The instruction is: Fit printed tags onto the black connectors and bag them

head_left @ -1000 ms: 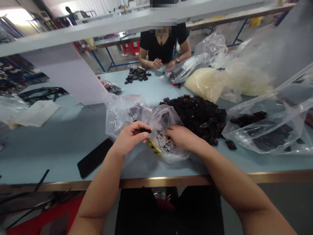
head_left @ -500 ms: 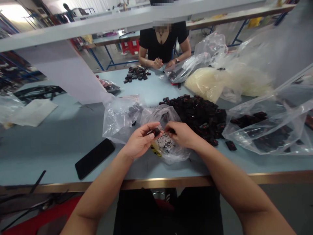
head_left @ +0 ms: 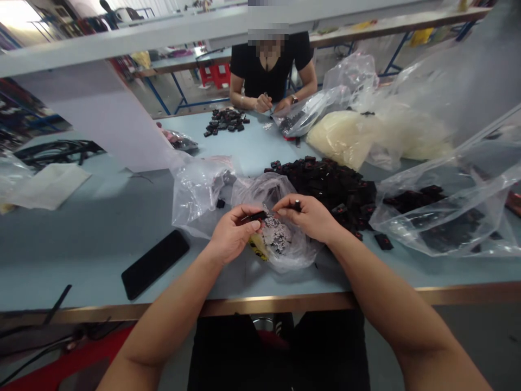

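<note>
A person's right hand (head_left: pixel 311 217) lifts clear of the white bits (head_left: pixel 277 233) and comes up beside the black piece (head_left: pixel 257 216) held in the left hand (head_left: pixel 231 236). The change appears to shift the work from picking among the bits to handling the piece itself, which sits over the left side of an open clear bag (head_left: pixel 295 258) holding them.

The left hand grips the piece between thumb and fingers. The right hand is curled around a dark rod (head_left: pixel 298 205), its round end showing above the fingers, while thumb and forefinger close in a pinch; whether a white bit sits between them cannot be told. The two sets of fingertips are near each other but appear apart.

A second earlier, the right fingers reach down into the bag and the left hand rests farther left. Half a second earlier, the right hand is already raised, but lower than now, and the piece shows more of its red marking. The pile of black pieces (head_left: pixel 325 182) behind the right hand and the phone (head_left: pixel 155 264) on the blue surface (head_left: pixel 93 244) lie undisturbed throughout, as a co-worker (head_left: pixel 271 70) sits opposite, hands together.
</note>
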A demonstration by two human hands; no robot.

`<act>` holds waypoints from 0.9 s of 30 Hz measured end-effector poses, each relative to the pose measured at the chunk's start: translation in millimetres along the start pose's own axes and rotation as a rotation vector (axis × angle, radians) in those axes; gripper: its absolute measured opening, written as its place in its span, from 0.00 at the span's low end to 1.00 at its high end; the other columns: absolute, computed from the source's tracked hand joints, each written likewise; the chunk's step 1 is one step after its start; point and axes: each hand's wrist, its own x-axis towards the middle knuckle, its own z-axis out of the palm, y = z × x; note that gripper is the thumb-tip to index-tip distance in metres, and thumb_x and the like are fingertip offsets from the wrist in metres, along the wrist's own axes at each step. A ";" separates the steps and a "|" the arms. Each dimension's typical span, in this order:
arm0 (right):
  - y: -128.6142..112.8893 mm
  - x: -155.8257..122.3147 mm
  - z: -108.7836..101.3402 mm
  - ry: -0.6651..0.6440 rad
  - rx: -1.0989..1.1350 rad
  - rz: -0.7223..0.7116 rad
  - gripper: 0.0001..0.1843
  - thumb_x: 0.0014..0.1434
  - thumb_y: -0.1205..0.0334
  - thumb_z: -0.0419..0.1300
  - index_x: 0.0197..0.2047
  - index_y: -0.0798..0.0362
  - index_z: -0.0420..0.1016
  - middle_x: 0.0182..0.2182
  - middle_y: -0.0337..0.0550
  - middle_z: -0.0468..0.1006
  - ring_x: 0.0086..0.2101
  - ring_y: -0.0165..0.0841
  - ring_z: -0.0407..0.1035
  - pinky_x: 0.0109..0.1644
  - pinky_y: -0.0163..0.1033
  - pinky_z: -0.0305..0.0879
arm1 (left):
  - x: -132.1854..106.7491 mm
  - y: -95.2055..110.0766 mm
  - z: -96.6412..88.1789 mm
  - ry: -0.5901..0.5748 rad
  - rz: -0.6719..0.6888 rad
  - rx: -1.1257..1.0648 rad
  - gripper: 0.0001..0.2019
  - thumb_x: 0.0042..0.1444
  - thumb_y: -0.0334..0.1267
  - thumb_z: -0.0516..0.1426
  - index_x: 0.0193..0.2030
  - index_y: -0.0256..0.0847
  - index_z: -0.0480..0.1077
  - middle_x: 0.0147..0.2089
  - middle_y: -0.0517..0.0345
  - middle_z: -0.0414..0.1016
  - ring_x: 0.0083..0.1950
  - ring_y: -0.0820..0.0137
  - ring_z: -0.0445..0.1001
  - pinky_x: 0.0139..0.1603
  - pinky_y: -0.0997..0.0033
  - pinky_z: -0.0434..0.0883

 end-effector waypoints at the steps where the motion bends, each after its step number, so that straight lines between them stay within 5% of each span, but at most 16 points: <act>1: -0.6 -0.6 -0.4 0.003 0.030 0.009 0.07 0.61 0.58 0.65 0.40 0.51 0.82 0.35 0.41 0.85 0.36 0.35 0.76 0.44 0.42 0.71 | 0.3 -0.5 -0.2 0.006 0.004 0.013 0.17 0.43 0.35 0.77 0.41 0.40 0.81 0.38 0.58 0.82 0.37 0.71 0.81 0.39 0.72 0.79; 6: -2.9 -3.7 -0.4 0.021 0.135 0.036 0.10 0.60 0.54 0.68 0.38 0.51 0.81 0.33 0.40 0.82 0.32 0.33 0.71 0.36 0.39 0.67 | -0.7 -2.5 2.3 -0.002 0.013 0.041 0.16 0.44 0.38 0.77 0.41 0.41 0.84 0.38 0.56 0.85 0.36 0.70 0.81 0.40 0.70 0.79; 12: -7.1 -5.7 1.0 0.067 0.175 0.014 0.09 0.59 0.55 0.69 0.38 0.51 0.82 0.31 0.38 0.80 0.32 0.32 0.70 0.36 0.38 0.65 | -3.2 -5.6 5.1 -0.031 0.018 0.062 0.15 0.48 0.39 0.75 0.42 0.40 0.83 0.44 0.51 0.87 0.49 0.60 0.85 0.59 0.53 0.80; 21: -12.5 -7.8 3.8 0.057 0.120 -0.088 0.06 0.56 0.63 0.68 0.38 0.50 0.83 0.32 0.38 0.82 0.33 0.31 0.72 0.39 0.37 0.68 | -3.0 -13.0 -2.4 -0.057 0.053 0.182 0.16 0.49 0.38 0.75 0.44 0.39 0.82 0.44 0.52 0.87 0.43 0.63 0.86 0.51 0.60 0.82; 27: -17.3 -8.8 4.4 -0.027 0.075 -0.081 0.07 0.61 0.57 0.67 0.37 0.52 0.83 0.31 0.39 0.83 0.32 0.31 0.73 0.37 0.37 0.67 | -1.2 -14.3 -4.4 -0.056 0.066 0.196 0.18 0.49 0.40 0.75 0.45 0.39 0.81 0.42 0.53 0.87 0.40 0.65 0.86 0.47 0.64 0.82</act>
